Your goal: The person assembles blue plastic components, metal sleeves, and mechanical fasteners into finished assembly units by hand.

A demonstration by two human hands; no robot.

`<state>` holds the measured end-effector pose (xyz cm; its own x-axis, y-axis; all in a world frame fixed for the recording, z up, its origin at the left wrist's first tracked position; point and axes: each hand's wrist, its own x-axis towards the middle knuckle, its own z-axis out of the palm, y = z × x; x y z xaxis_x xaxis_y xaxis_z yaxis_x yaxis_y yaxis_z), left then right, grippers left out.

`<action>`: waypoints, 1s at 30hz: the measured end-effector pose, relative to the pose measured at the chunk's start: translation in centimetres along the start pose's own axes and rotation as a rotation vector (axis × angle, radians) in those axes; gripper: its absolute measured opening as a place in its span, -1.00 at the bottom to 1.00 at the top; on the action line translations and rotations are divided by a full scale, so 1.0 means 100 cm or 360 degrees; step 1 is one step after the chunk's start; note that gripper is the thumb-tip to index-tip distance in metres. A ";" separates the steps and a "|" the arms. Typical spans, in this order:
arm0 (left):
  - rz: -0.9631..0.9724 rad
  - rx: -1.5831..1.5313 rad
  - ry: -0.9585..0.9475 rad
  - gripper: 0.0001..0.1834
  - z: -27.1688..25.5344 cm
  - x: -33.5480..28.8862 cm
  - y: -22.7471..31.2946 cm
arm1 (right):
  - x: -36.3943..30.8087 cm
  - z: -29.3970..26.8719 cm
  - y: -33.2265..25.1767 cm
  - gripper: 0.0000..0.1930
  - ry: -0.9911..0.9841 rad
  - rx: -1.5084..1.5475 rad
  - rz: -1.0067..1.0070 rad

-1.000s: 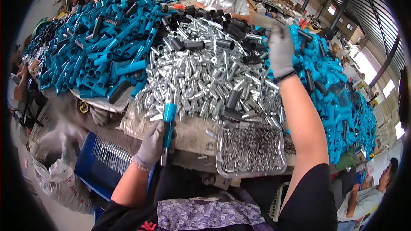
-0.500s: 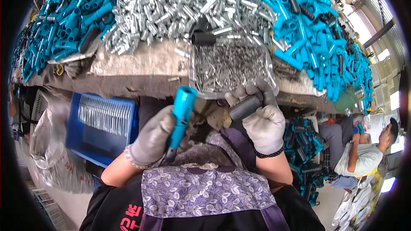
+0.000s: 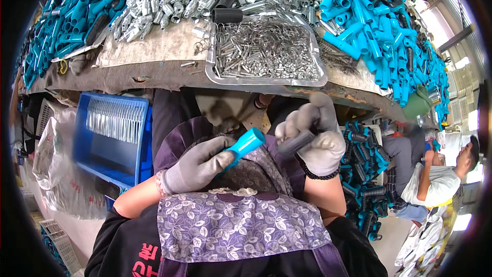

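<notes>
Hands lowered to lap | left hand (image 3: 197, 166) grips smooth blue tube (image 3: 246, 143) | right hand (image 3: 315, 133) grips dark cylinder (image 3: 296, 143)

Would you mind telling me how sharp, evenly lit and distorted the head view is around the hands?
Head view: the left hand with its blue tube and the right hand with its dark tube are slightly motion-blurred; the metal tray is sharper; daylight blows out the right rim; the bench edge bows from fisheye; corners are black.
</notes>
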<state>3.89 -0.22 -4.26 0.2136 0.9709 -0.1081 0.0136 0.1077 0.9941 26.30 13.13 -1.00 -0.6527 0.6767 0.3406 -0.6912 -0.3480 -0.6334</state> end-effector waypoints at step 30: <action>-0.0337 -0.1465 -0.0516 -0.24 -0.004 0.020 -0.033 | 0.031 0.009 0.003 -0.52 -0.0174 -0.1577 0.0541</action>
<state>3.89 1.46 -7.73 0.5524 0.8221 -0.1378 -0.6507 0.5286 0.5451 23.80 14.52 0.53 -0.8231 0.5639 0.0679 0.0641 0.2110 -0.9754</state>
